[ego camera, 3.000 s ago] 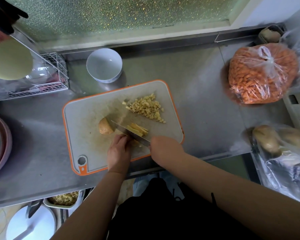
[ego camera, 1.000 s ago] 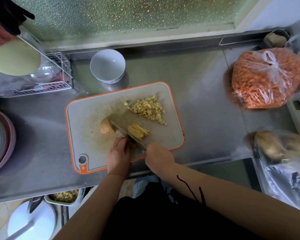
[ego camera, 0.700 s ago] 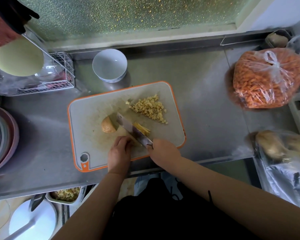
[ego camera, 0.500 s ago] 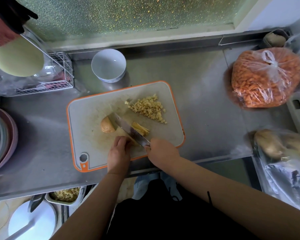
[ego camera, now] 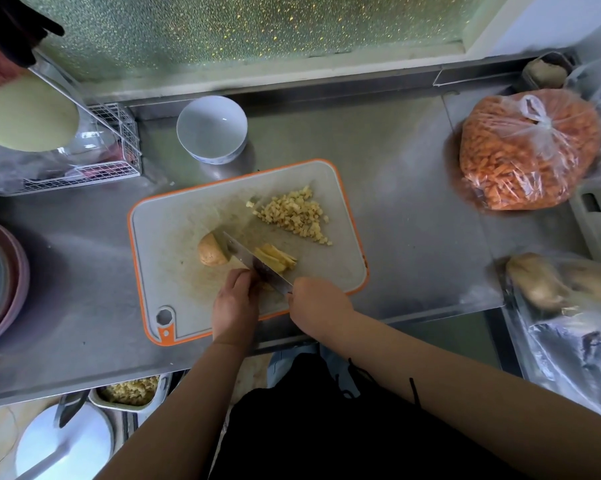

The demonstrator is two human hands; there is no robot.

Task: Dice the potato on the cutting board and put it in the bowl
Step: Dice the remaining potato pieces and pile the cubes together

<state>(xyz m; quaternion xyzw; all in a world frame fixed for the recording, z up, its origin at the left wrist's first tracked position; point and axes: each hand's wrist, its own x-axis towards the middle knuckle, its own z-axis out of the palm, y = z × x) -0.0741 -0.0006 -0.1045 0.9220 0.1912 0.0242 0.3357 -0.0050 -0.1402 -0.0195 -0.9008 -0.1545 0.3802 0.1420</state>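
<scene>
Bowl: white bowl [ego camera: 211,128] stands empty just beyond the cutting board [ego camera: 174,237].
Bag: knotted clear bag [ego camera: 527,150] holds orange pieces, well right.
Board room: bare left half.
Potato: uncut end [ego camera: 211,251], strips [ego camera: 275,258], dice pile [ego camera: 294,213] on board.
Hands: right hand [ego camera: 318,301] grips knife [ego camera: 254,261]; left hand [ego camera: 235,304] fingers curled against the strips.

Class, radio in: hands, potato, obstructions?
Right hand grips knife; left hand steadies potato. Dice piled on board. Bowl empty, unobstructed.
</scene>
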